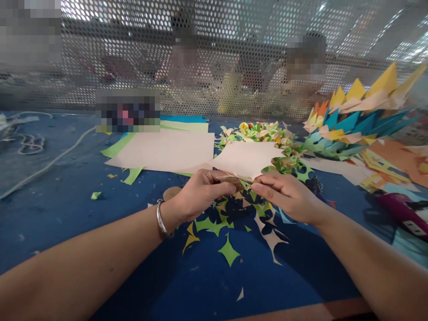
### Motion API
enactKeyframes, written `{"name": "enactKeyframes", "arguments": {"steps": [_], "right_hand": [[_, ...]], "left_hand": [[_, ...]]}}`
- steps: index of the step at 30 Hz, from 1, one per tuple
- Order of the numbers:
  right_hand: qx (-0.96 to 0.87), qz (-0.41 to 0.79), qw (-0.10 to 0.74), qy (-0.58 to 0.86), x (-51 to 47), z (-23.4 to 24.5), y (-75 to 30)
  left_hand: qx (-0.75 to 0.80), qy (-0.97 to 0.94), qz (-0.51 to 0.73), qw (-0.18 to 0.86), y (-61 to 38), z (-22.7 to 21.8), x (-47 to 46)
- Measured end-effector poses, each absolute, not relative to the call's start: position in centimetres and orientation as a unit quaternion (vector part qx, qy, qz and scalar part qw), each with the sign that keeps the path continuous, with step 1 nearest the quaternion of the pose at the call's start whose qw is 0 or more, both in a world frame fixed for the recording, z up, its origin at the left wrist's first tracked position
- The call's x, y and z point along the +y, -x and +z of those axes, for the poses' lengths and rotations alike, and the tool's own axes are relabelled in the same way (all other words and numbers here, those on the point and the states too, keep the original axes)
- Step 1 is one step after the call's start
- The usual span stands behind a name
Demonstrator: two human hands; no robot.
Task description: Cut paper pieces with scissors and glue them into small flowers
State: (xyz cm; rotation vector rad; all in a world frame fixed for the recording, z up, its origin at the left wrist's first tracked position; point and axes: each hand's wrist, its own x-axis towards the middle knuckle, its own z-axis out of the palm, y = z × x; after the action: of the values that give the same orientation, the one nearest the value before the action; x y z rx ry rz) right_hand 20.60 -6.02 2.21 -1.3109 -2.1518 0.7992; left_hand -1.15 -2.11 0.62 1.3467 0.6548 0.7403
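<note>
My left hand (203, 191) and my right hand (287, 196) both pinch the near edge of a cream paper piece (247, 158) with a pointed, star-like outline, held just above the blue table (67, 209). The fingers of both hands are closed on it, thumbs on top. A silver bangle (161, 218) circles my left wrist. Under the hands lie several green, yellow and cream paper offcuts (230, 225).
Flat cream and green sheets (167, 149) lie beyond my left hand. A heap of small folded paper flowers (264, 133) sits behind the held piece. A stack of spiky coloured paper shapes (357, 116) fills the right. A white cord (43, 165) runs along the left. People sit behind a perforated screen (214, 58).
</note>
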Motion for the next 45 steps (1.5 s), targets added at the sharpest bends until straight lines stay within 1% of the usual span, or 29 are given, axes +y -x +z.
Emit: {"name": "enactKeyframes", "arguments": {"steps": [22,28,33,37,45], "right_hand": [[-0.814,0.229,0.237,0.478,-6.0,2.0,-20.7],[-0.819,0.218,0.233,0.478,-5.7,1.7,-20.7],[-0.815,0.206,0.248,0.481,-5.9,1.6,-20.6],[-0.794,0.231,0.275,0.491,-6.1,1.7,-20.5],[-0.729,0.348,0.339,0.483,-6.6,1.5,-19.6]], "left_hand": [[0.300,-0.634,0.308,0.643,1.2,0.7,-2.2],[0.319,-0.649,0.304,0.620,1.2,0.4,-1.8],[0.312,-0.659,0.309,0.610,1.0,0.1,-1.6],[0.318,-0.662,0.305,0.607,1.0,0.2,-2.0],[0.289,-0.675,0.275,0.621,0.5,0.8,-4.1]]}}
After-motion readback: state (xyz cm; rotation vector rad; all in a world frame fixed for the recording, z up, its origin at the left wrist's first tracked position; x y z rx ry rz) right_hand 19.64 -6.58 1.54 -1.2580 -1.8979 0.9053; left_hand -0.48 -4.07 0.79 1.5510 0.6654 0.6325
